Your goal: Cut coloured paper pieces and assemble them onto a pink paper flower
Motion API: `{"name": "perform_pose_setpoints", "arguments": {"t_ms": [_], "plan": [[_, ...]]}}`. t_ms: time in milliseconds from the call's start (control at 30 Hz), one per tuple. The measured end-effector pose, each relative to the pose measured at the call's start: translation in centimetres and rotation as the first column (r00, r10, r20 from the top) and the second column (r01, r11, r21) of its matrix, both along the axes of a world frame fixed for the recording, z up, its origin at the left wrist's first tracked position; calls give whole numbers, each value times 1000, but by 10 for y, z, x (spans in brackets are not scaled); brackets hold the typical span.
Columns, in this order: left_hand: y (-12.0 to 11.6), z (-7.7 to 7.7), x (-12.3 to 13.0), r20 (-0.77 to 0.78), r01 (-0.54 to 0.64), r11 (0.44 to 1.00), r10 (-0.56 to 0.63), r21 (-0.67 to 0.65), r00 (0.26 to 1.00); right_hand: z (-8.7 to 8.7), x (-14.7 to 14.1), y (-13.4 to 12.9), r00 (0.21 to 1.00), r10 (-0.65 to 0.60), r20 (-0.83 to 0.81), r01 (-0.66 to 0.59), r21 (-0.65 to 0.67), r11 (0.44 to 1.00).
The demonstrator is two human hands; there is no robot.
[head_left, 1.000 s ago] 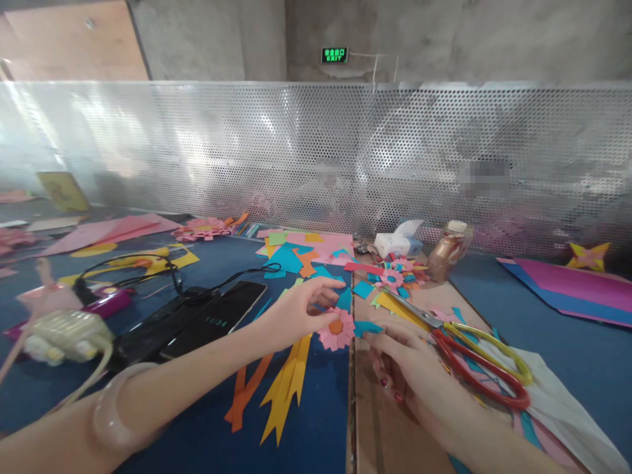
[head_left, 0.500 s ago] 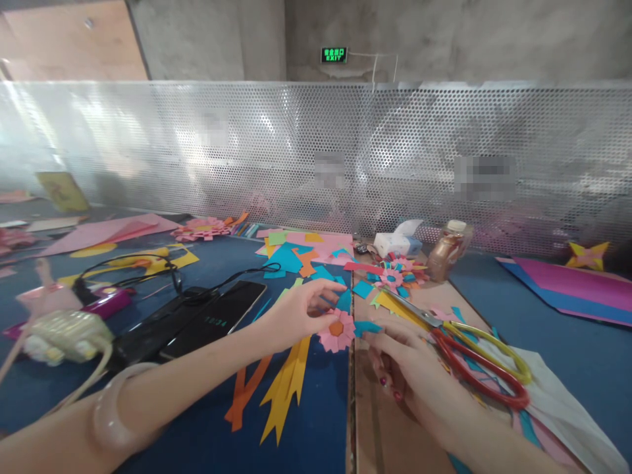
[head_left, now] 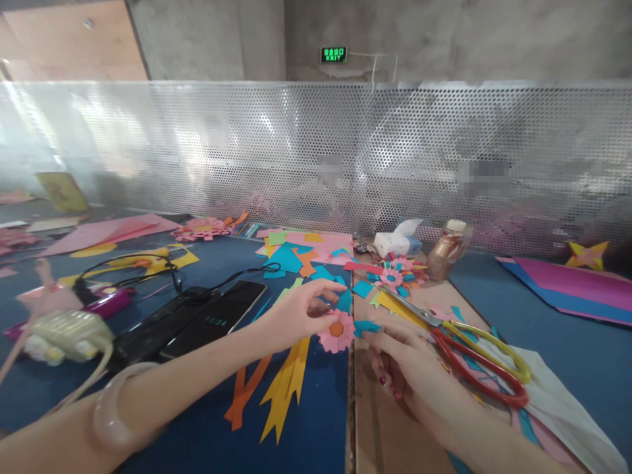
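Note:
Near the middle, my left hand (head_left: 309, 306) pinches a small pink paper flower (head_left: 340, 334) with an orange centre; its thumb lies at the flower's upper left edge. My right hand (head_left: 397, 352) is closed on a small blue paper piece (head_left: 366, 327), which points left and meets or nearly meets the flower's right edge. Just right of that hand lie scissors (head_left: 437, 322) with one yellow and one red handle. Yellow paper strips (head_left: 284, 395) and an orange strip (head_left: 239, 398) lie below my left forearm.
A black phone (head_left: 214, 322) and cables lie left of centre, beside a pale bag (head_left: 66, 336). Behind my hands are blue paper scraps (head_left: 286, 257), a tissue pack (head_left: 395, 243) and a brown bottle (head_left: 446, 253). A perforated metal panel (head_left: 222, 151) stands behind the table.

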State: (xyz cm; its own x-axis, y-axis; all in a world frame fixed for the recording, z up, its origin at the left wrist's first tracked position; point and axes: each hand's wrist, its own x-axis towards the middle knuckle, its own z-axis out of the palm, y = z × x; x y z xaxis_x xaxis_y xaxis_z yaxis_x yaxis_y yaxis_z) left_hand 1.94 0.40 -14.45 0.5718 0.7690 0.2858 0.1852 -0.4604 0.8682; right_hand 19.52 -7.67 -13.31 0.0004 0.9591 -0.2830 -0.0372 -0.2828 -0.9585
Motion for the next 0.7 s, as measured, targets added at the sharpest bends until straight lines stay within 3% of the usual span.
{"name": "perform_pose_setpoints", "arguments": {"t_ms": [367,700], "plan": [[0,0,0,7,10,1000,-10,-17,1000,-2,1,-1,1000,-15,-4,15,17,1000],[-3,3,1,-58,-49,998,51,33,997,0,0,0,1000,-4,-17,4,2,1000]]}}
